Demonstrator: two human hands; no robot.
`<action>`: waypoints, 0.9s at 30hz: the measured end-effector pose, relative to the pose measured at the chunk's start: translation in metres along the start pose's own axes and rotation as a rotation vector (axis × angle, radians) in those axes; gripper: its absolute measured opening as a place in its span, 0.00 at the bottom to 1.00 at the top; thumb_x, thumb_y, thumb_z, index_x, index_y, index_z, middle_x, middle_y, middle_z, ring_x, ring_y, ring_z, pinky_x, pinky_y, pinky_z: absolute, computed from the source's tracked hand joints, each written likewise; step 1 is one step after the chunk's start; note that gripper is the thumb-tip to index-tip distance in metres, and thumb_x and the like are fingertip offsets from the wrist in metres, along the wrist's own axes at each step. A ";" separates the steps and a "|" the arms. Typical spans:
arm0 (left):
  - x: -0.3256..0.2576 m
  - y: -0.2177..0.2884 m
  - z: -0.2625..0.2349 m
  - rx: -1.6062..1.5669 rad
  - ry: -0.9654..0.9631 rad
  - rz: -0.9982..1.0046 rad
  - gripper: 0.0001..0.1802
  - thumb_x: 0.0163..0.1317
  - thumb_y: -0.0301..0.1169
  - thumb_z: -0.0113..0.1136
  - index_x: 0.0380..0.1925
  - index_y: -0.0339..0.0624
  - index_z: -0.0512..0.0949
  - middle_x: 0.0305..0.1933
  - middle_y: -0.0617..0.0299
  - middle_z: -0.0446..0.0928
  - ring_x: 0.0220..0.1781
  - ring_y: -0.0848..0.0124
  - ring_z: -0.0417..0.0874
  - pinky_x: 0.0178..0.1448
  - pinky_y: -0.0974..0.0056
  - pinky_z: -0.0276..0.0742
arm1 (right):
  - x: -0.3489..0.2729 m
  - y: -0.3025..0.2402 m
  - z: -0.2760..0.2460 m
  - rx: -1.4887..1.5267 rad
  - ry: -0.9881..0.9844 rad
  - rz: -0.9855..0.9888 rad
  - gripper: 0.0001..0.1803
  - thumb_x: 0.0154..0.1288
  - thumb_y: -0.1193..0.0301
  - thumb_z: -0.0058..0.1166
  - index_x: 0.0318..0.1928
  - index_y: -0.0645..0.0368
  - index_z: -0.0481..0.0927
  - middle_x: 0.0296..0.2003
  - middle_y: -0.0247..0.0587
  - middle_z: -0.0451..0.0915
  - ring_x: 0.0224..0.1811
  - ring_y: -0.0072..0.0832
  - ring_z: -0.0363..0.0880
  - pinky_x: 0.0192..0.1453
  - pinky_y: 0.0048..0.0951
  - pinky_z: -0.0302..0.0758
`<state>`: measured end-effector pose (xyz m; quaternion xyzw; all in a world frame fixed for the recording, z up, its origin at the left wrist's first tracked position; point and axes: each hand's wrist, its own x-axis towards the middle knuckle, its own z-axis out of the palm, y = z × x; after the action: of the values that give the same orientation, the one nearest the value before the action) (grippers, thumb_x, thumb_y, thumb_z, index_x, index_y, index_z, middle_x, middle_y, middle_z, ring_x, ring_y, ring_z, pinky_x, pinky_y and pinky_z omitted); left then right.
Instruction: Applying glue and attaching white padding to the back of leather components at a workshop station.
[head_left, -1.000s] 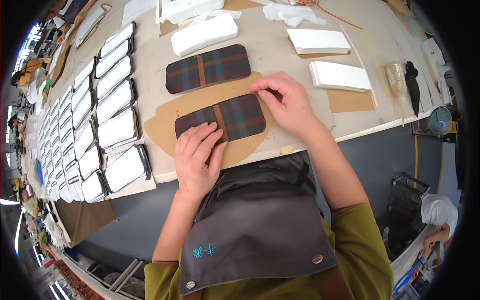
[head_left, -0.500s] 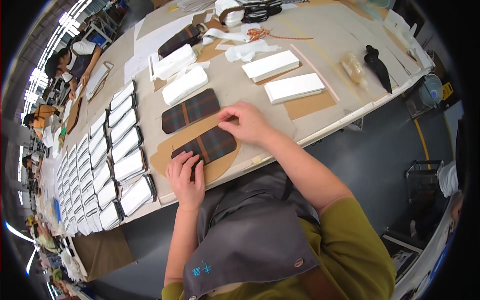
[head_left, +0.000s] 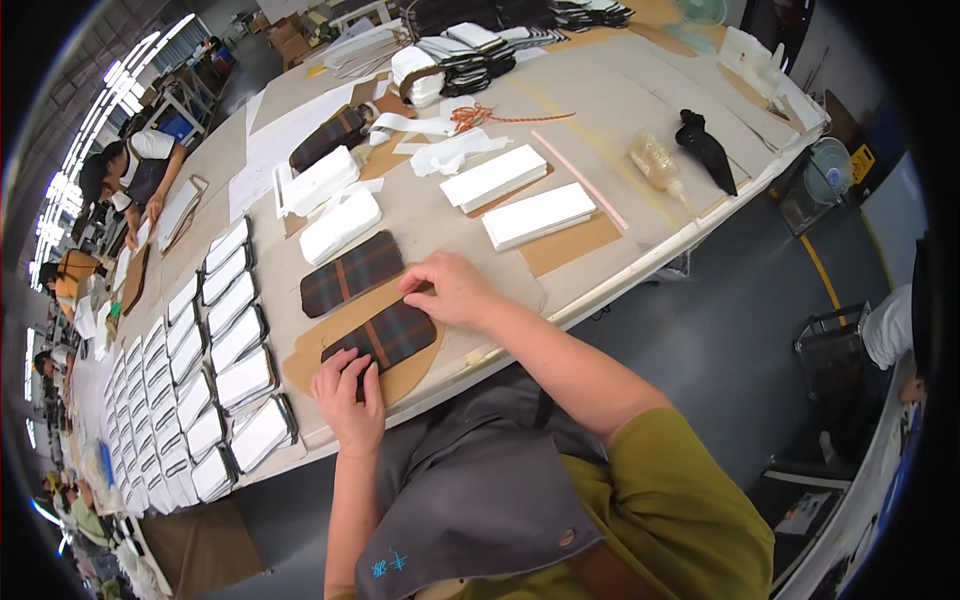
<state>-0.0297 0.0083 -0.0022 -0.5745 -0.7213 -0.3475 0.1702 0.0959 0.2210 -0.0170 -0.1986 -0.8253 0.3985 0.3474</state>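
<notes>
A dark plaid fabric piece (head_left: pixel 392 335) with rounded ends and an orange stripe lies on a brown card sheet (head_left: pixel 418 368) near the table's front edge. My left hand (head_left: pixel 347 400) has curled fingers at its left end, thumb close by. At the right end, my right hand (head_left: pixel 455 290) pinches the upper corner between thumb and fingers. What lies under the fingertips is hidden. Just beyond sits a second plaid piece (head_left: pixel 350 273), flat and untouched.
Rows of white, dark-edged pieces (head_left: pixel 237 333) fill the left side. White stacks (head_left: pixel 540 216) stand beyond my right hand. A bottle of amber liquid (head_left: pixel 655 163) and a black wrapped object (head_left: pixel 706 150) lie at right. A co-worker (head_left: pixel 140 170) leans over the far left edge.
The whole view has shifted, so the table appears further left and lower. Both hands stay at the ends of the same plaid piece, with little visible change in their grip.
</notes>
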 end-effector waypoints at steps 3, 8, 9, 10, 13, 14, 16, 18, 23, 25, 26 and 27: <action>-0.001 0.000 -0.002 -0.018 -0.007 -0.007 0.09 0.56 0.24 0.68 0.38 0.42 0.82 0.47 0.57 0.80 0.54 0.55 0.79 0.60 0.53 0.69 | 0.000 0.002 0.004 0.018 0.001 0.025 0.07 0.55 0.69 0.67 0.35 0.55 0.86 0.33 0.41 0.85 0.39 0.40 0.82 0.47 0.40 0.79; 0.002 0.002 0.002 -0.051 -0.012 -0.017 0.09 0.57 0.24 0.67 0.38 0.41 0.82 0.47 0.57 0.80 0.54 0.55 0.79 0.60 0.52 0.68 | 0.000 0.005 0.000 -0.039 -0.026 0.034 0.06 0.58 0.68 0.65 0.36 0.55 0.86 0.32 0.41 0.84 0.41 0.40 0.81 0.48 0.40 0.78; 0.003 0.000 -0.002 -0.047 -0.011 -0.018 0.08 0.57 0.24 0.66 0.38 0.41 0.82 0.47 0.57 0.80 0.54 0.55 0.79 0.61 0.52 0.68 | 0.003 0.002 0.001 -0.026 -0.013 0.023 0.06 0.59 0.68 0.64 0.36 0.55 0.86 0.32 0.41 0.84 0.41 0.40 0.81 0.49 0.40 0.77; 0.003 -0.001 -0.004 -0.048 -0.003 -0.027 0.08 0.57 0.24 0.66 0.38 0.41 0.82 0.47 0.57 0.80 0.54 0.55 0.79 0.61 0.52 0.68 | 0.005 0.000 0.002 -0.012 0.001 0.013 0.06 0.59 0.68 0.64 0.36 0.55 0.86 0.32 0.41 0.84 0.41 0.40 0.80 0.49 0.40 0.77; 0.002 -0.004 -0.005 -0.066 -0.010 -0.049 0.08 0.59 0.23 0.64 0.39 0.41 0.82 0.46 0.58 0.80 0.54 0.55 0.79 0.62 0.52 0.68 | 0.004 -0.006 0.003 0.053 0.068 0.074 0.06 0.61 0.69 0.62 0.37 0.55 0.86 0.31 0.41 0.84 0.40 0.39 0.80 0.47 0.37 0.77; 0.004 -0.004 -0.005 -0.075 -0.012 -0.068 0.05 0.60 0.23 0.62 0.37 0.40 0.81 0.45 0.57 0.81 0.55 0.55 0.79 0.62 0.52 0.67 | 0.005 -0.005 0.004 0.050 0.056 0.074 0.06 0.61 0.69 0.62 0.37 0.55 0.86 0.31 0.41 0.84 0.40 0.39 0.80 0.47 0.37 0.77; 0.003 -0.006 -0.003 -0.089 -0.020 -0.102 0.03 0.61 0.23 0.60 0.35 0.40 0.81 0.44 0.57 0.81 0.55 0.55 0.79 0.63 0.51 0.67 | 0.004 -0.006 0.003 0.114 0.175 0.149 0.06 0.64 0.70 0.62 0.39 0.57 0.86 0.30 0.39 0.85 0.34 0.31 0.82 0.41 0.30 0.78; -0.002 -0.011 -0.003 -0.149 -0.020 -0.134 0.03 0.62 0.22 0.56 0.30 0.39 0.77 0.42 0.57 0.81 0.55 0.54 0.79 0.64 0.51 0.66 | 0.001 -0.012 -0.001 0.262 0.089 0.294 0.06 0.65 0.71 0.62 0.40 0.58 0.86 0.30 0.37 0.85 0.31 0.25 0.81 0.38 0.27 0.77; 0.004 -0.009 -0.017 -0.264 -0.067 -0.267 0.08 0.65 0.20 0.52 0.26 0.38 0.74 0.40 0.56 0.80 0.56 0.53 0.79 0.64 0.52 0.67 | 0.004 -0.045 -0.063 0.312 -0.068 0.401 0.06 0.66 0.73 0.63 0.40 0.62 0.86 0.29 0.34 0.86 0.29 0.14 0.80 0.35 0.20 0.77; 0.010 -0.011 -0.026 -0.403 -0.020 -0.479 0.09 0.67 0.21 0.53 0.26 0.36 0.74 0.39 0.55 0.80 0.55 0.56 0.79 0.61 0.55 0.71 | 0.010 -0.037 -0.107 0.277 0.039 0.436 0.05 0.66 0.74 0.62 0.39 0.62 0.86 0.30 0.32 0.86 0.31 0.15 0.81 0.37 0.20 0.79; 0.019 -0.012 -0.031 -0.389 -0.025 -0.489 0.07 0.66 0.20 0.57 0.27 0.34 0.76 0.40 0.54 0.80 0.52 0.59 0.81 0.57 0.59 0.74 | 0.014 -0.029 -0.131 0.290 0.086 0.440 0.05 0.67 0.75 0.61 0.39 0.63 0.87 0.31 0.31 0.86 0.31 0.15 0.81 0.37 0.21 0.79; 0.034 -0.007 -0.029 -0.389 -0.029 -0.495 0.07 0.66 0.20 0.57 0.27 0.34 0.76 0.40 0.54 0.80 0.52 0.59 0.81 0.57 0.59 0.74 | 0.017 -0.018 -0.156 0.268 0.170 0.463 0.07 0.68 0.73 0.60 0.39 0.63 0.87 0.30 0.30 0.85 0.28 0.13 0.79 0.34 0.19 0.78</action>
<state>-0.0507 0.0119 0.0380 -0.4083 -0.7616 -0.5014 -0.0428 0.1974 0.3012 0.0727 -0.3667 -0.6659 0.5548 0.3382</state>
